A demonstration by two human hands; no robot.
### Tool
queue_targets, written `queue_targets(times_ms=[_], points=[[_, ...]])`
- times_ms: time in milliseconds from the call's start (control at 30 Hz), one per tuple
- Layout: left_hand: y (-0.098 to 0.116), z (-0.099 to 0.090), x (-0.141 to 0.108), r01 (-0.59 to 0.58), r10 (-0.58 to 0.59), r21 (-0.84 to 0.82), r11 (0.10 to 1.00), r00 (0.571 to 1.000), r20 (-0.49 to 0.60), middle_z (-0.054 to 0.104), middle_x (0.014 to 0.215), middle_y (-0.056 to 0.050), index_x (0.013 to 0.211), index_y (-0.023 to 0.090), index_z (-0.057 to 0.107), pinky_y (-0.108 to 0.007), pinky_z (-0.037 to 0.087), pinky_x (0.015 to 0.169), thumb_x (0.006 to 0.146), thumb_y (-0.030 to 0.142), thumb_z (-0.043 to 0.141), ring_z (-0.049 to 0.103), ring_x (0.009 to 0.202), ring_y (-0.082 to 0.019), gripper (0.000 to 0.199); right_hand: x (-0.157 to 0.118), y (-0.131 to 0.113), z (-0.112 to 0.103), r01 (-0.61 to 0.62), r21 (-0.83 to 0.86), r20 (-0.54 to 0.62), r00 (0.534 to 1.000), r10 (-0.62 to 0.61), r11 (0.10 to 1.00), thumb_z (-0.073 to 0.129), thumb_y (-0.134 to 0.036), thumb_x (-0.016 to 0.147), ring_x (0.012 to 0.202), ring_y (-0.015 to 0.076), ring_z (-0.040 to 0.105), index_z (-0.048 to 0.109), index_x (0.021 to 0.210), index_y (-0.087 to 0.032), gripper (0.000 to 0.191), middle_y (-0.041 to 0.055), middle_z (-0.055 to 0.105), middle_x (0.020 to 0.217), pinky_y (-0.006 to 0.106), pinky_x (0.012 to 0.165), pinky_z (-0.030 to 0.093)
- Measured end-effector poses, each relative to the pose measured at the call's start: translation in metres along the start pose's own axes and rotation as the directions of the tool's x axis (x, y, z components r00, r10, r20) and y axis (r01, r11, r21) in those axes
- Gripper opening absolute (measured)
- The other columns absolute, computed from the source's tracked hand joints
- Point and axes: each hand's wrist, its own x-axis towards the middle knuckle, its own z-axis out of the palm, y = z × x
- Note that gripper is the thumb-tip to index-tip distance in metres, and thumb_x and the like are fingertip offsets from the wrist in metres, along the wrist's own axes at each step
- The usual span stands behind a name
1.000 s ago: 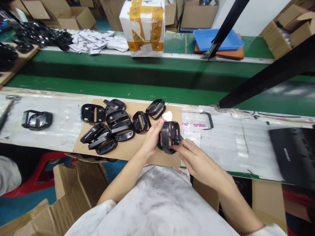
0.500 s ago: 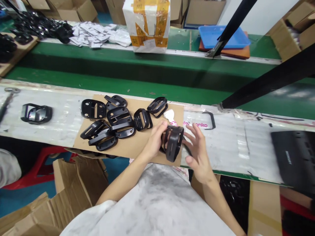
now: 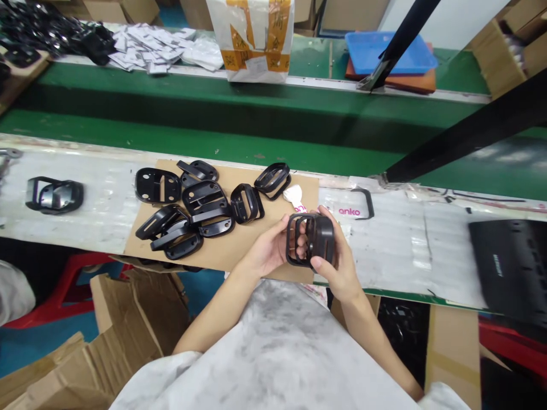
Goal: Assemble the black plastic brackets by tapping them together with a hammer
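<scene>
Black bracket is held up over the right edge of the cardboard sheet. Right hand grips it, fingers wrapped around; left hand half-curled at its left edge, grip unclear. Other black brackets lie leftward.

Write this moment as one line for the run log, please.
left hand: holds black frame | right hand: holds same black frame | cardboard sheet: other black parts lie on it
</scene>
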Motion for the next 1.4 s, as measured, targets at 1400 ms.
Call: queue_targets(times_ms=[1400], points=[[-0.024, 0.001, -0.015, -0.228, 0.228, 0.065, 0.971, 0.974, 0.019, 0.070, 0.088, -0.002, 0.086, 0.016, 0.073, -0.020, 0.025, 0.047, 0.076, 0.054, 0.095, 0.035, 0.048, -0.002, 0.046, 0.026, 0.027, 0.023, 0.034, 0.192, -0.149, 0.989, -0.005, 0.981, 0.053, -0.088, 0.085, 0.108, 0.0351, 0.074, 0.040, 0.164, -0.024, 0.102, 0.0175, 0.069, 0.137, 0.050, 0.088, 0.064]])
